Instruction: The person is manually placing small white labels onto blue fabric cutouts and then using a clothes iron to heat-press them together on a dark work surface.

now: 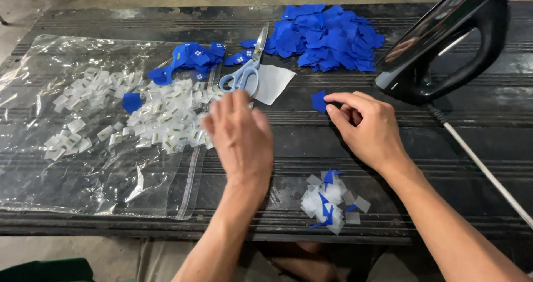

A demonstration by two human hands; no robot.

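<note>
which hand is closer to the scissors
Left. The left hand is just below the scissors, near their pale blue handles. The right hand is off to their right, pinching a small blue fabric piece.

Dark ridged bench (311, 143) seen from above. Right hand (369, 127) pinching a small blue fabric piece (318, 101) near the bench's middle, thumb and forefinger closed on its edge. Left hand (240, 135) blurred, fingers spread, hovering just beside a heap of small white labels (166, 121) on a clear plastic bag (83, 182) at the left edge. Scissors (247, 71) and a pile of blue pieces (327, 36) toward the far edge. Black iron (444, 43) at the far right corner. Scraps (331, 201) near the front edge.
</note>
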